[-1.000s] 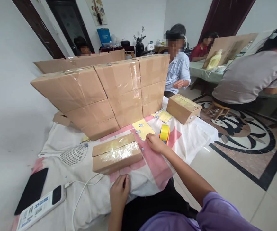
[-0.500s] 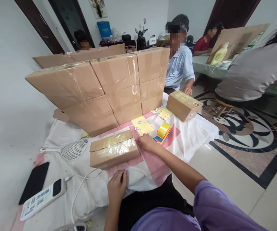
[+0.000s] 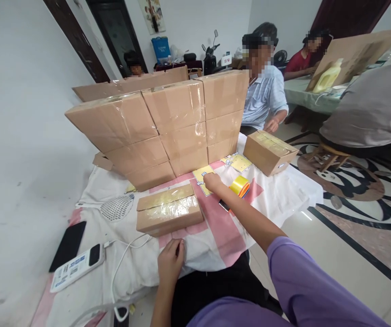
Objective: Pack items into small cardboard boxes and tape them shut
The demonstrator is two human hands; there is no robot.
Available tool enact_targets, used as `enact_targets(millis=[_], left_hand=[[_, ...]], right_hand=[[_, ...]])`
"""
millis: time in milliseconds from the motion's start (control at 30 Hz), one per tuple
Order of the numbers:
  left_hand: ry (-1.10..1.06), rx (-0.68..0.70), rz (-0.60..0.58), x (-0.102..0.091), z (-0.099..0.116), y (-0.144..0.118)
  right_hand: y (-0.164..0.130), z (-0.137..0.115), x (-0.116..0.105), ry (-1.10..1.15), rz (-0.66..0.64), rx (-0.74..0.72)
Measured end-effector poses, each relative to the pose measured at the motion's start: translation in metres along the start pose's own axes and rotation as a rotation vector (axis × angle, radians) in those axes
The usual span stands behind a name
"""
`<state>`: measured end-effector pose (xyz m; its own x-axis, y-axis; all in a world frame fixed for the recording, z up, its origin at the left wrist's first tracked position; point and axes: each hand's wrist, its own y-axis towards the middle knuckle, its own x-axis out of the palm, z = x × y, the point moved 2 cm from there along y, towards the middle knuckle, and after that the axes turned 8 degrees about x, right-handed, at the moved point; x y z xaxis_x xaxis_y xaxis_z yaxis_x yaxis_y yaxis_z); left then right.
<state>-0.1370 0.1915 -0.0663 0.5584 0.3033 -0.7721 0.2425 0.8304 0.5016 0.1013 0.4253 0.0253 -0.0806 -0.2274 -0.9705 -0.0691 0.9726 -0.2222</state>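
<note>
My right hand [image 3: 212, 181] is stretched forward over a yellow patch of the tablecloth, its fingers curled closed, with nothing showing in them. Under my right forearm, and partly hidden by it, lies a tape dispenser with a yellow tape roll [image 3: 239, 185]. Beside that arm, to its left, a taped cardboard box [image 3: 168, 211] lies on the cloth. My left hand [image 3: 171, 259] rests at the near table edge in front of this box, fingers curled in and apparently holding nothing.
Stacked cardboard boxes [image 3: 175, 131] form a wall across the table. Another taped box [image 3: 270, 152] sits at the right, near a seated person [image 3: 263, 100]. At left lie a perforated paddle [image 3: 117, 208], a dark tablet [image 3: 68, 245], a white power bank [image 3: 76, 268] and a cable.
My right hand has moved forward, away from the box's right side, and its forearm now covers part of the tape dispenser. My left hand stays at the table edge. The view has shifted left.
</note>
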Motion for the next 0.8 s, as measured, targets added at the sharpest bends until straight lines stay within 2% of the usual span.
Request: enact_targets(millis=[133,233,300,367,433,600,800], left_hand=[[-0.011,0.001,0.001,0.001,0.000,0.001],[-0.011,-0.001,0.002,0.002,-0.001,0.001],[-0.012,-0.002,0.004,0.002,-0.001,0.000],[-0.014,-0.003,0.003,0.003,-0.001,-0.001],[-0.014,-0.004,0.002,0.003,-0.001,-0.001],[-0.022,-0.005,0.023,0.003,-0.001,0.002],[-0.089,0.025,0.033,0.015,-0.014,-0.011]], right_hand=[[-0.013,0.012,-0.003,0.093,0.063,0.001],[-0.030,0.016,-0.003,0.174,0.082,-0.122],[-0.044,0.015,0.002,0.285,0.001,-0.315],[-0.058,0.011,0.010,0.468,-0.140,-0.499],[-0.071,0.008,0.019,0.664,-0.247,-0.584],[-0.099,-0.002,0.039,0.908,-0.268,-0.581],[-0.140,-0.026,0.056,0.996,0.003,-0.457]])
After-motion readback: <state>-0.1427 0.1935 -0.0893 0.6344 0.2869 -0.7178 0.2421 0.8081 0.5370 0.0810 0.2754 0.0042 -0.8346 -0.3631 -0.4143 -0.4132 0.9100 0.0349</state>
